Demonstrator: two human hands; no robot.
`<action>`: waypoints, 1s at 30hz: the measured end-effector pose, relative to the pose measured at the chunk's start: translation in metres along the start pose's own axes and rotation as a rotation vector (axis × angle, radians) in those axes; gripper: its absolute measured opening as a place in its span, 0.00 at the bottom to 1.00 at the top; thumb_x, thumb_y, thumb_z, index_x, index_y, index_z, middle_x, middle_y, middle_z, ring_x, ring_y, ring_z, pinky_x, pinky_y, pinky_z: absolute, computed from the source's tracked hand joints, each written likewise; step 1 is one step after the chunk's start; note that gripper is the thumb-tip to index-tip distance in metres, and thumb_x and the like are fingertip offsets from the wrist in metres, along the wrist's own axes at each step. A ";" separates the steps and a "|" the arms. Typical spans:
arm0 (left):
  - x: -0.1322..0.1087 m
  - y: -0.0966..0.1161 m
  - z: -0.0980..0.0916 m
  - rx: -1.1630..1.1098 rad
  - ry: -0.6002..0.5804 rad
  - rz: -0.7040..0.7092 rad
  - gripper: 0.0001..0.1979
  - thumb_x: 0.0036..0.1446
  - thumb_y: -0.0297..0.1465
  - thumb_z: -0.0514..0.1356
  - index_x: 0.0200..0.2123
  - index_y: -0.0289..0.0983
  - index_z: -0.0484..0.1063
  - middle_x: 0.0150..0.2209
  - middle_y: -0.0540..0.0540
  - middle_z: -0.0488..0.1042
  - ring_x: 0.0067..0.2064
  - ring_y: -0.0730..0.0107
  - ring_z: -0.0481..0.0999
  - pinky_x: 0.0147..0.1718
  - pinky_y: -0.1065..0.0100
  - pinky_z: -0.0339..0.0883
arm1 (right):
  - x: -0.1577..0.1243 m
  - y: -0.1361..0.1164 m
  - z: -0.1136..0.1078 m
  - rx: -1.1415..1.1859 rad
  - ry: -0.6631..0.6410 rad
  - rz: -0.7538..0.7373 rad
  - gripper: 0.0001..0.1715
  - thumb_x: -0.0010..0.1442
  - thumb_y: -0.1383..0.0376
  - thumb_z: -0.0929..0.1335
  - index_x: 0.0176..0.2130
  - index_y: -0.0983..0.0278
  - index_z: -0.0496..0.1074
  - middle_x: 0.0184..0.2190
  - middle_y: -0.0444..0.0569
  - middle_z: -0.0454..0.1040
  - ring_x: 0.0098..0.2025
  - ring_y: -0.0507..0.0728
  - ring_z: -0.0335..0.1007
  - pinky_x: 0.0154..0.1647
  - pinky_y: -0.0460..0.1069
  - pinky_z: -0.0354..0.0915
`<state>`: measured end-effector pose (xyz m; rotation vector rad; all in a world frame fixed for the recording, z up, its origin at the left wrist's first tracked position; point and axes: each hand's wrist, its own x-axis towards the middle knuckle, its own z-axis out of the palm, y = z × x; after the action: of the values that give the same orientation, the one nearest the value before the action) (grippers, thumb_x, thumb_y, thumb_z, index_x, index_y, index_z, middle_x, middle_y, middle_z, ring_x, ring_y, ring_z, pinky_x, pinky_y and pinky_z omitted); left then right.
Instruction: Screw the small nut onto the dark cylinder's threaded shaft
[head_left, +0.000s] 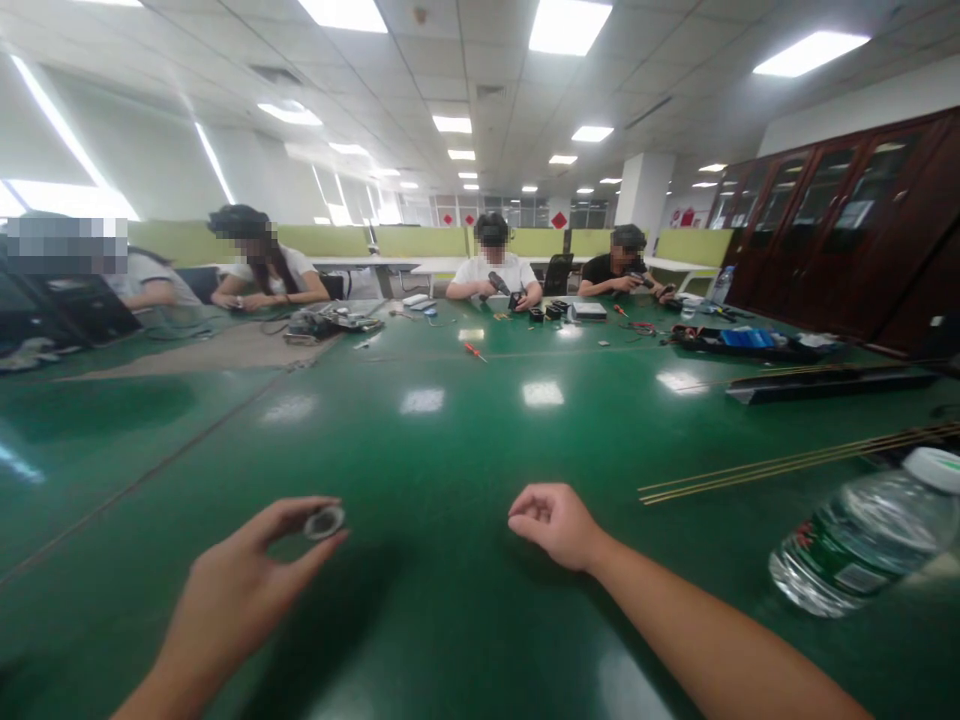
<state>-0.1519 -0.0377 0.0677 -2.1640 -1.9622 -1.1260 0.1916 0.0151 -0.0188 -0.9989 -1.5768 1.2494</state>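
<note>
Between the thumb and fingertips of my left hand (251,575) is a small grey metal ring (324,522), tilted so its round opening shows. My right hand (553,522) is over the green table (420,450), with its fingers curled in and pressed together near the thumb. Whatever lies inside those fingers, if anything, is hidden. A wide gap separates the two hands.
A water bottle (862,535) leans at the right, near thin brass rods (750,478) and a dark metal channel (832,383). A red screwdriver (474,351) lies farther ahead. Several people sit along the far side, among tools and parts.
</note>
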 end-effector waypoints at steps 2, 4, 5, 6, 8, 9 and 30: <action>0.024 0.027 0.031 -0.132 -0.130 0.113 0.19 0.51 0.45 0.67 0.42 0.40 0.78 0.39 0.48 0.82 0.39 0.58 0.80 0.43 0.61 0.73 | 0.006 0.001 -0.004 0.018 0.034 0.015 0.13 0.49 0.60 0.74 0.31 0.68 0.75 0.18 0.40 0.67 0.21 0.49 0.60 0.23 0.44 0.55; 0.042 0.057 0.064 -0.285 -0.277 0.219 0.18 0.55 0.40 0.65 0.46 0.37 0.76 0.40 0.44 0.81 0.40 0.59 0.80 0.43 0.61 0.73 | 0.012 0.003 -0.009 0.044 0.061 0.032 0.13 0.50 0.60 0.73 0.33 0.68 0.73 0.19 0.41 0.68 0.21 0.49 0.62 0.25 0.45 0.57; 0.046 0.069 0.080 -0.316 -0.323 0.258 0.17 0.56 0.38 0.63 0.48 0.38 0.75 0.41 0.45 0.81 0.39 0.61 0.80 0.42 0.62 0.73 | 0.015 0.005 -0.012 0.059 0.072 0.042 0.13 0.50 0.61 0.72 0.34 0.68 0.73 0.19 0.41 0.68 0.21 0.49 0.61 0.24 0.44 0.56; 0.048 0.080 0.094 -0.335 -0.356 0.288 0.17 0.57 0.37 0.63 0.49 0.38 0.75 0.42 0.45 0.80 0.40 0.63 0.79 0.43 0.64 0.73 | 0.017 0.006 -0.014 0.075 0.083 0.051 0.14 0.51 0.61 0.70 0.35 0.68 0.72 0.18 0.41 0.68 0.19 0.48 0.59 0.23 0.44 0.55; 0.042 0.091 0.115 -0.359 -0.413 0.348 0.16 0.58 0.35 0.62 0.50 0.39 0.75 0.43 0.45 0.79 0.41 0.64 0.78 0.43 0.65 0.72 | 0.020 0.007 -0.019 0.101 0.103 0.057 0.16 0.52 0.61 0.67 0.40 0.69 0.70 0.18 0.39 0.67 0.18 0.47 0.55 0.21 0.44 0.52; 0.037 0.093 0.122 -0.366 -0.436 0.373 0.16 0.59 0.34 0.62 0.50 0.40 0.75 0.43 0.45 0.79 0.42 0.65 0.77 0.44 0.65 0.71 | 0.019 0.007 -0.021 0.109 0.102 0.052 0.18 0.52 0.62 0.67 0.42 0.69 0.69 0.18 0.39 0.66 0.18 0.47 0.55 0.21 0.43 0.52; 0.006 0.070 0.123 -0.460 -0.538 0.302 0.11 0.53 0.34 0.66 0.41 0.40 0.76 0.38 0.47 0.80 0.39 0.63 0.78 0.40 0.65 0.68 | -0.005 -0.011 -0.009 -0.455 -0.126 -0.160 0.24 0.47 0.64 0.76 0.45 0.61 0.74 0.37 0.45 0.76 0.37 0.56 0.70 0.41 0.49 0.63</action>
<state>-0.0311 0.0086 0.0106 -3.1517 -1.5213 -1.1095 0.2008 0.0111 -0.0075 -1.0579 -2.0538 0.8742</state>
